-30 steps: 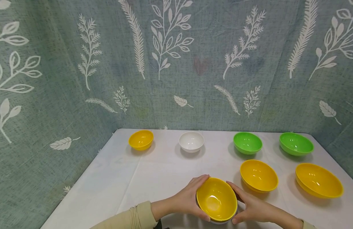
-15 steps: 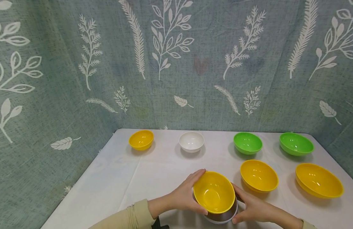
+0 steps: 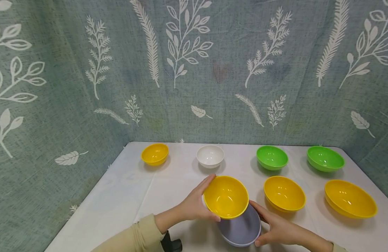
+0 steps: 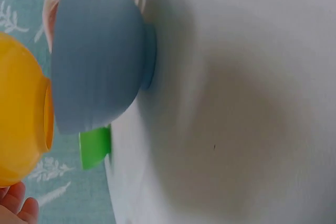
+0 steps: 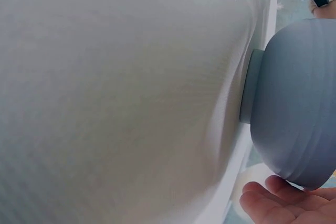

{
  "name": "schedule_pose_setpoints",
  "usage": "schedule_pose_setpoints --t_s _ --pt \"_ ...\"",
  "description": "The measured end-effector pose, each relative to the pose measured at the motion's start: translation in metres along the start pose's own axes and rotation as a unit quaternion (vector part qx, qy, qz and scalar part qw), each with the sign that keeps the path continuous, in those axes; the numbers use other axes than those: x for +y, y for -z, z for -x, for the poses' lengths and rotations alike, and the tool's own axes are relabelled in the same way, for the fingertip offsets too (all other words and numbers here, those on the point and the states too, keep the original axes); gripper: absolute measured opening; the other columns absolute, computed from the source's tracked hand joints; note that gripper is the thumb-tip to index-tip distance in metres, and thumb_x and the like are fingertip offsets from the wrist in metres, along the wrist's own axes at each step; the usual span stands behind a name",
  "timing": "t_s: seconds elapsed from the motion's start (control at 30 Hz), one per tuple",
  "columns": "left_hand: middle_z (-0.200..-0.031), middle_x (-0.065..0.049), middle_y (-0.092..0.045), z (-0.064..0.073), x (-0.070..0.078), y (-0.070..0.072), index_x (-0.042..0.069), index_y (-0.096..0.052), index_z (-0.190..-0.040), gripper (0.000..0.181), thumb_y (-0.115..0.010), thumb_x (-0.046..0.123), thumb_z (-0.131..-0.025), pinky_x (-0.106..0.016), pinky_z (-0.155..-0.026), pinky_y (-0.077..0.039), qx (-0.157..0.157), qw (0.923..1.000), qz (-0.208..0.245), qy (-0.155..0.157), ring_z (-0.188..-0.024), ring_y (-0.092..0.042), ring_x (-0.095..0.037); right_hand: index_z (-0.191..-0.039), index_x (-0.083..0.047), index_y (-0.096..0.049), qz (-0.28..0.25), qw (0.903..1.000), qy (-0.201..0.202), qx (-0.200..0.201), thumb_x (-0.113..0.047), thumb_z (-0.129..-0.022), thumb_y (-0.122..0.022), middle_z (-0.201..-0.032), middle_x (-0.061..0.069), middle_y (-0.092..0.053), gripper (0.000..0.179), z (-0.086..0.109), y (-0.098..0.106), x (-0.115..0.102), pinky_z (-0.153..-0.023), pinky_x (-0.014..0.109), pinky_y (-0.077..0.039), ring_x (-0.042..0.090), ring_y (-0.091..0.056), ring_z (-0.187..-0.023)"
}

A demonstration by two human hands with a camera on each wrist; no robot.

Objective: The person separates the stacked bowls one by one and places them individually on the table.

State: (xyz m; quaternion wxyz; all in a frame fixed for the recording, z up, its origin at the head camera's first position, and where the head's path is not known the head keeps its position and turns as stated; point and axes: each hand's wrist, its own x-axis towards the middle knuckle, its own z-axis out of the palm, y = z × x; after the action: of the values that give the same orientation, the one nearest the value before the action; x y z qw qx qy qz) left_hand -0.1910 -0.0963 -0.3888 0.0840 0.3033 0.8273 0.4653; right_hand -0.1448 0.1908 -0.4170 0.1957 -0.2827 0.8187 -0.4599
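My left hand point(image 3: 194, 206) grips a yellow bowl point(image 3: 226, 199) by its side, thumb at the near rim and fingers at the far rim. The bowl is raised and tilted, its inside facing me. Below and slightly right of it stands a lavender-grey bowl point(image 3: 241, 231), its back part hidden by the yellow one. My right hand point(image 3: 275, 225) holds that lower bowl at its right side, thumb and fingers spread along the wall. The left wrist view shows the yellow bowl's foot point(image 4: 48, 116) close over the grey bowl's mouth. In the right wrist view the grey bowl point(image 5: 296, 98) stands upright.
Along the back of the white table point(image 3: 168, 189) stand a small yellow bowl point(image 3: 155, 154), a white bowl point(image 3: 210, 156) and two green bowls point(image 3: 272, 158). Two larger yellow bowls point(image 3: 284, 194) stand at the right. A patterned curtain point(image 3: 168, 77) hangs behind.
My left hand has lifted the yellow bowl out of the lavender-grey bowl and carried it up and to the left. The right hand has stayed at the lower bowl.
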Motion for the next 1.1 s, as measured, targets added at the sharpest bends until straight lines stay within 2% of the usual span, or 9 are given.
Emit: schedule_pose_setpoints --t_s 0.07,0.17,0.3,0.5,0.7,0.77,1.1 --pt "-0.150 -0.009 -0.022 0.000 -0.001 0.003 0.009 -0.022 -0.146 0.109 -0.085 0.025 -0.059 -0.054 -0.107 -0.023 0.010 0.9999 -0.003 0.000 -0.136 -0.023 -0.027 -0.142 0.008 -0.012 -0.008 1.0000 0.000 -0.003 -0.027 -0.074 -0.076 -0.143 0.032 -0.022 0.100 0.001 0.000 0.000 -0.091 0.006 -0.031 -0.007 -0.036 -0.119" --pt "-0.150 -0.011 -0.023 0.001 -0.004 0.007 0.008 -0.022 -0.145 0.109 -0.085 0.028 -0.059 -0.055 -0.105 -0.024 0.021 0.9998 -0.004 0.006 -0.136 -0.025 -0.029 -0.142 0.009 -0.011 -0.010 0.9999 0.001 -0.004 -0.027 -0.074 -0.076 -0.143 0.032 -0.022 0.101 0.001 0.000 -0.001 -0.091 0.005 -0.029 -0.010 -0.035 -0.119" --pt "-0.150 -0.011 -0.023 0.002 -0.008 0.012 0.011 -0.021 -0.146 0.108 -0.084 0.032 -0.060 -0.057 -0.103 -0.027 0.037 0.9991 0.002 0.021 -0.134 -0.027 -0.031 -0.142 0.009 -0.011 0.000 1.0000 0.002 -0.002 -0.028 -0.073 -0.076 -0.143 0.032 -0.024 0.101 0.001 0.000 -0.001 -0.091 0.006 -0.029 0.000 -0.039 -0.122" --pt "-0.149 -0.011 -0.024 0.004 -0.014 0.015 0.011 -0.021 -0.146 0.109 -0.084 0.033 -0.060 -0.057 -0.103 -0.027 0.055 0.9978 0.006 0.037 -0.133 -0.029 -0.032 -0.142 0.010 -0.011 0.006 1.0000 0.006 0.000 -0.028 -0.074 -0.075 -0.142 0.032 -0.025 0.100 0.002 0.000 -0.001 -0.091 0.006 -0.029 0.005 -0.041 -0.122" --pt "-0.148 -0.013 -0.025 0.006 -0.023 0.018 0.006 -0.021 -0.145 0.112 -0.085 0.034 -0.058 -0.057 -0.104 -0.024 0.071 0.9959 0.007 0.056 -0.133 -0.028 -0.033 -0.142 0.009 -0.012 0.006 0.9999 -0.012 -0.003 -0.028 -0.074 -0.075 -0.143 0.031 -0.025 0.100 0.000 0.000 -0.003 -0.090 0.005 -0.030 0.040 -0.040 -0.123" --pt "-0.148 -0.014 -0.025 0.007 -0.026 0.019 0.005 -0.021 -0.145 0.113 -0.085 0.035 -0.058 -0.057 -0.105 -0.024 0.077 0.9953 0.002 0.058 -0.133 -0.028 -0.034 -0.142 0.008 -0.012 0.006 0.9999 -0.016 -0.002 -0.028 -0.074 -0.075 -0.143 0.030 -0.025 0.100 0.000 0.000 -0.004 -0.089 0.005 -0.030 0.046 -0.038 -0.121" --pt "-0.148 -0.016 -0.026 0.006 -0.041 0.019 0.003 -0.022 -0.144 0.114 -0.085 0.040 -0.057 -0.057 -0.104 -0.024 0.097 0.9914 -0.002 0.087 -0.133 -0.027 -0.035 -0.142 0.008 -0.012 0.013 0.9998 -0.016 -0.002 -0.028 -0.075 -0.075 -0.142 0.030 -0.027 0.099 0.000 0.000 -0.004 -0.089 0.006 -0.031 0.043 -0.041 -0.121"
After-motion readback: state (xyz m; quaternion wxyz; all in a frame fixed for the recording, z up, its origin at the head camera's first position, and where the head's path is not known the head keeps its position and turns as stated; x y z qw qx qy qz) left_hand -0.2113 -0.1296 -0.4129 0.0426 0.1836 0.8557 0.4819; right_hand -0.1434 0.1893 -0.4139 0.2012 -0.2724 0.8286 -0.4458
